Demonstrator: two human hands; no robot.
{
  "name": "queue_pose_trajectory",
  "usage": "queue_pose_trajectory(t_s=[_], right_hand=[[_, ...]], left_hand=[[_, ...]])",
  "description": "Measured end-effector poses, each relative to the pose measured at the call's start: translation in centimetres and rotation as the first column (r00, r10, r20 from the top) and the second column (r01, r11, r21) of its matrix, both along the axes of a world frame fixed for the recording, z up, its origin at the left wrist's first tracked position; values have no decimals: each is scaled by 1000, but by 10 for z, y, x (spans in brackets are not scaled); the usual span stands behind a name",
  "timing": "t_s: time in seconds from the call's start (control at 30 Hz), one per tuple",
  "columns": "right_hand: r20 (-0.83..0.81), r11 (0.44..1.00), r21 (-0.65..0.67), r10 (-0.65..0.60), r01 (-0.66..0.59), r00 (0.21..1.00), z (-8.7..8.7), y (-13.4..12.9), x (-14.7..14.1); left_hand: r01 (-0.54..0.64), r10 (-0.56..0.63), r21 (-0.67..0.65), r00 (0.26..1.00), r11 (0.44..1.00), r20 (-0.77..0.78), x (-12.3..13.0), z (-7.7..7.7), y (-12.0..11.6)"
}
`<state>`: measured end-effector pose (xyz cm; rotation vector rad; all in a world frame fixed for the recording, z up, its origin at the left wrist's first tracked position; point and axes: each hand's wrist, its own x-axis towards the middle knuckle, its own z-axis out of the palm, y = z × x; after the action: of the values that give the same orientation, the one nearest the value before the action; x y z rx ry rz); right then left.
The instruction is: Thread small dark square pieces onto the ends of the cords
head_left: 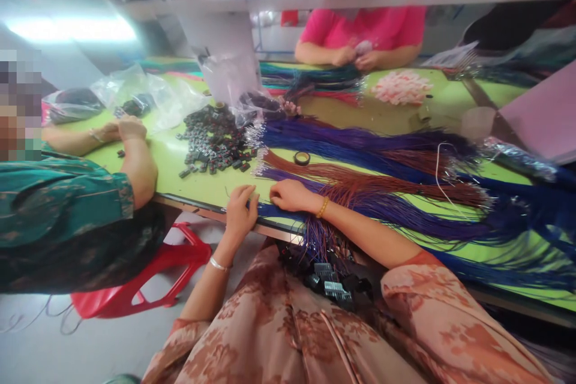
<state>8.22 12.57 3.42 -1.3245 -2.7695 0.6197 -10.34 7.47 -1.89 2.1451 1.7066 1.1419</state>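
Note:
At the near edge of the table, my left hand [242, 210] is closed, its fingertips bent together. Whatever they pinch is too small and blurred to make out. Just to its right, my right hand [294, 195] is curled with thumb and forefinger together, above the blue wires [270, 211] lying along the edge; what it grips is hidden. Bundles of purple wires [405, 211] and brown wires [333, 174] stretch to the right. Beyond my hands is a heap of small black connectors [211, 138]. Black and grey connector housings [335, 289] on wires hang over my lap.
A black tape roll [301, 158] lies among the wires. A co-worker in green [67, 216] sits at the left by a red stool [148, 282]; another in pink [360, 30] works across the table. Clear plastic bags [148, 96] and a pale pink pile [402, 86] lie farther back.

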Motion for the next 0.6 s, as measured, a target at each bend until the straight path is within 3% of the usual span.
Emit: queue_pose_trajectory(t_s=[0.17,0.37,0.47,0.6], right_hand=[[114,999,44,-35,31,993,-2,-5,-17],[179,997,75,9,-23,984,-10,-5,-25],[98,997,81,-30,22,995,-14,-4,-18],[-200,992,19,-115,121,973,-20,1,-4]], left_hand=[[-167,153,-74,974,983,-165,-20,15,46],[-168,87,-179,918,970,-387,-23,9,97],[-157,56,-193,894,969,-444,-22,6,103],[-159,31,-218,868,963,-496,-25,11,98]])
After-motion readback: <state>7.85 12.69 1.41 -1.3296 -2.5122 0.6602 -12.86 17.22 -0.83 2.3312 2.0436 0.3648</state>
